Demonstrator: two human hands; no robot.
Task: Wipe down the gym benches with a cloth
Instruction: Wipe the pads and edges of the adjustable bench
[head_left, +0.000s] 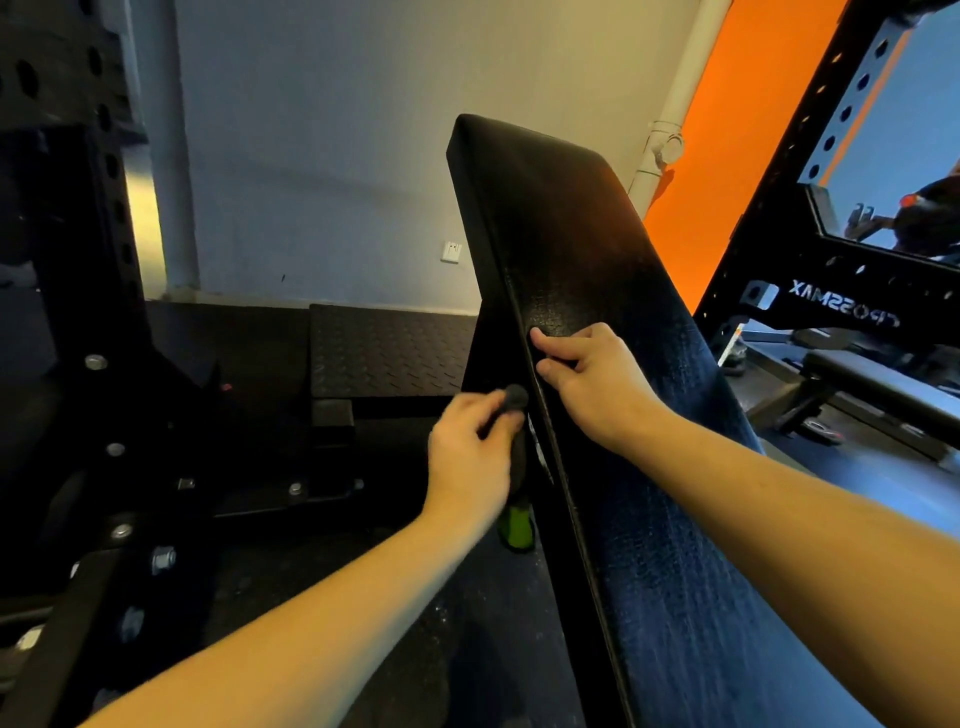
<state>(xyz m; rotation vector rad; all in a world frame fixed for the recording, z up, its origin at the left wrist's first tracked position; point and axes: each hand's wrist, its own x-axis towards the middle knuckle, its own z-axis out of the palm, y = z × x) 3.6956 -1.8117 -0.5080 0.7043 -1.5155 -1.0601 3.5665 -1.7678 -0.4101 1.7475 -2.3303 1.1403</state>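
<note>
Dark cloth looks light and limp, best bunched in the palm; it lies against the side edge of the tilted bench pad. Left hand grips it with curled fingers; at its 2 o'clock, right hand hooks curled fingers on the pad's edge.

The left hand covers most of the dark cloth, and only a rounded wad shows above the fingers. Whether the green piece below that hand belongs to the cloth is unclear. Whether the right hand has a grip on the edge of the bench pad or merely rests there cannot be told. The pad and both forearms run off the frame. The reflection in the mirror is blurred.
</note>
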